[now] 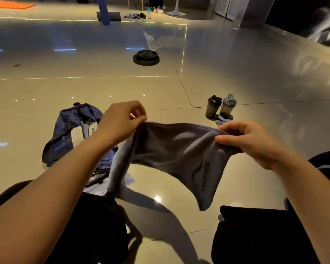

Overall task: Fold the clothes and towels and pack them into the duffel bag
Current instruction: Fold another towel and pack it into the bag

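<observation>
- A single view is supplied, taken from a wide-angle camera worn on the head.
- The scene is viewed forward and downward, over both forearms.
- The left hand [122,121] and right hand [250,141] are seen at close range, near mid-frame, with the towel [179,155] stretched between them.
- The tiled floor [84,88] is shown receding to the far wall, curved at the edges by lens distortion.
- No second view is provided for overlap.
</observation>
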Tool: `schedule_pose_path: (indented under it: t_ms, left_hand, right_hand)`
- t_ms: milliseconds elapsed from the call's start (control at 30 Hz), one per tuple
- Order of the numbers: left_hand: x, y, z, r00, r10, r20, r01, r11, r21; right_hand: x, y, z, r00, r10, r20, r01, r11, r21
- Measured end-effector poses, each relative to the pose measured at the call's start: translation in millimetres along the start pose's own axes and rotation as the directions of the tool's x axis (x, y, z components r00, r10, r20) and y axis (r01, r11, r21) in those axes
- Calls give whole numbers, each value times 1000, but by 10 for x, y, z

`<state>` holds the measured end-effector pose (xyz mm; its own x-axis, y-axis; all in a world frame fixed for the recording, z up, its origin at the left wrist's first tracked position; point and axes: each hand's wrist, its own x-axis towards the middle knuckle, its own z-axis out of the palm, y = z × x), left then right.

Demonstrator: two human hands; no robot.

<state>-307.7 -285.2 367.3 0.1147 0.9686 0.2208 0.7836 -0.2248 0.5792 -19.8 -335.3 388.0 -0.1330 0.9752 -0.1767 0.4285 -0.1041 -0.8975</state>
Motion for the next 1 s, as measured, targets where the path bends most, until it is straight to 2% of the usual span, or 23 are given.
schedule_pose_path:
  t_ms: [100, 200, 267, 400, 567, 767, 900, 1000]
  left_hand:
    - [-74, 167, 171, 995, 54, 89, -50, 998, -47]
    - [-195, 415, 307, 977, 72, 200, -17, 964, -265]
    - [-290, 582, 382, 969, 105, 223, -12, 924, -381]
    - [-445, 754, 525, 979, 115, 166, -44, 925, -377]
    - [-341, 679, 550, 993, 104, 48, -80, 926, -370]
    - [-314, 653, 436, 988, 155, -5, -140, 878, -457]
    - [-305, 607, 396, 983, 178, -53, -183, 878, -443]
    - [-279, 585, 380, 980, 184, -74, -198, 887, -418]
  right_hand:
    - [-3, -95, 157, 998, -35, 49, 31, 996, 81]
    - [29, -161, 314, 999, -33, 16, 30, 982, 186]
    - [69, -186, 371, 1000, -10, -27, 17, 963, 267]
    - [132, -214, 398, 993, 14, -115, 26, 939, 342]
    - [151, -266, 417, 991, 4, -134, 56, 894, 445]
    - [155, -266, 364, 981, -17, -195, 100, 901, 423]
    - [133, -236, 361, 991, -88, -99, 115, 940, 320]
    - [103, -200, 404, 978, -206, -9, 205, 965, 164]
